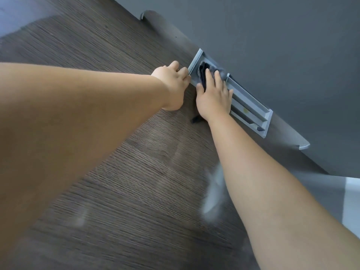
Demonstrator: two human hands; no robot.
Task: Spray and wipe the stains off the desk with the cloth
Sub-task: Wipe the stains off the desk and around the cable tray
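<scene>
While left hand point(174, 79) grips lid point(195, 61), right hand point(213, 97) flat on cloth point(203, 70)

- Soft, diffuse light throughout; no hard shadows.
- Pale sheen on the desk point(81, 45) at upper left and lower middle.
- Motion blur smears the wood grain, strongest toward the bottom.
- Wide-angle lens bends the desk's back edge.

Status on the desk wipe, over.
Left hand grips raised grey metal flap. Right hand flat, pressing dark grey cloth into grey cable tray. Nothing blocking.
</scene>
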